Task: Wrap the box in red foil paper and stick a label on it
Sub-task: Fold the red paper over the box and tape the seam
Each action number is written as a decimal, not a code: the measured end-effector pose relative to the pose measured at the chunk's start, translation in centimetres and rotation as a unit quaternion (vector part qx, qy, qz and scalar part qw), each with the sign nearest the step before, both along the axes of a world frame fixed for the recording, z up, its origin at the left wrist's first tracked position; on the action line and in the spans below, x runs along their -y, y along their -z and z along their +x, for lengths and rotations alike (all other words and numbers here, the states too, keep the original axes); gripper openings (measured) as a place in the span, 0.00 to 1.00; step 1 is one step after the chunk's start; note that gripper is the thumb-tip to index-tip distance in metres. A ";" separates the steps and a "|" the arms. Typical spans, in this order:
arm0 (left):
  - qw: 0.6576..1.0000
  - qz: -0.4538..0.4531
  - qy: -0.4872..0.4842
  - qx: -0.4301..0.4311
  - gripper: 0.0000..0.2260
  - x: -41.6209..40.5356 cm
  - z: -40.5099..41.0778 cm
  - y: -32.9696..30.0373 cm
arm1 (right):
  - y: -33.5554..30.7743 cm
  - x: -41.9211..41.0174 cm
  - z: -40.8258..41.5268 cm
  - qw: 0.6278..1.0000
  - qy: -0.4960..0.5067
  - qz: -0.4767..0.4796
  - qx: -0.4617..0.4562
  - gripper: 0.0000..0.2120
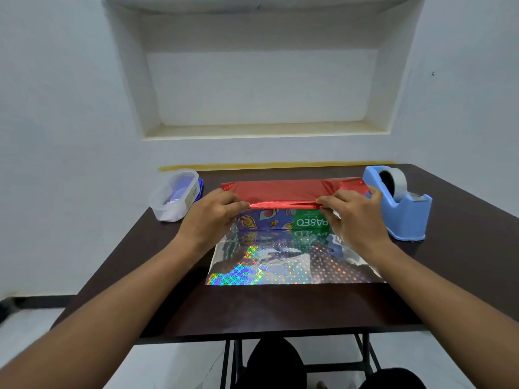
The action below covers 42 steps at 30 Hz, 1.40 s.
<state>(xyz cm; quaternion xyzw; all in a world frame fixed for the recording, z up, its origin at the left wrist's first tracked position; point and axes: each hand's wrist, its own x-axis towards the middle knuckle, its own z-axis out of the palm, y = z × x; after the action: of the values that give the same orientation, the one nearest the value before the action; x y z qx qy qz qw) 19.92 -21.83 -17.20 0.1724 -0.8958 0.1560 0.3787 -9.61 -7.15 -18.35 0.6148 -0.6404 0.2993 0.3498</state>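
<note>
A purple and green printed box (280,220) lies on the dark table (280,307), on a sheet of foil paper whose shiny holographic underside (280,262) spreads toward me. The far part of the sheet is folded over the box top, red side up (283,189). My left hand (213,211) pinches the folded red edge at the box's left end. My right hand (356,214) pinches the same edge at the right end. Only the box's near face shows.
A blue tape dispenser (398,206) with a roll stands at the right of the box. A clear plastic tub (175,197) with something purple inside sits at the left on a blue lid. A white wall with a recessed niche rises behind the table.
</note>
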 end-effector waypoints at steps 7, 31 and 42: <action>0.998 -0.054 0.013 0.028 0.03 -0.6 -0.1 -0.1 | 0.2 -0.1 0.4 0.998 0.003 0.005 0.055 0.09; 0.945 0.319 0.078 -0.010 0.11 -1.6 -11.4 -3.0 | -5.4 -2.1 3.7 0.994 0.045 -0.073 0.074 0.06; 0.895 0.444 0.031 0.041 0.08 -1.1 -9.0 -5.4 | -4.0 1.3 1.5 0.976 -0.008 0.150 0.155 0.11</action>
<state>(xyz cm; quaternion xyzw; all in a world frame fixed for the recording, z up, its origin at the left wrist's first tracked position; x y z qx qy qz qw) 10.95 -20.72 -11.82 0.2881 -0.8916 -0.2627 0.2304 -8.12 -8.48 -14.40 0.6117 -0.7192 0.2944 0.1478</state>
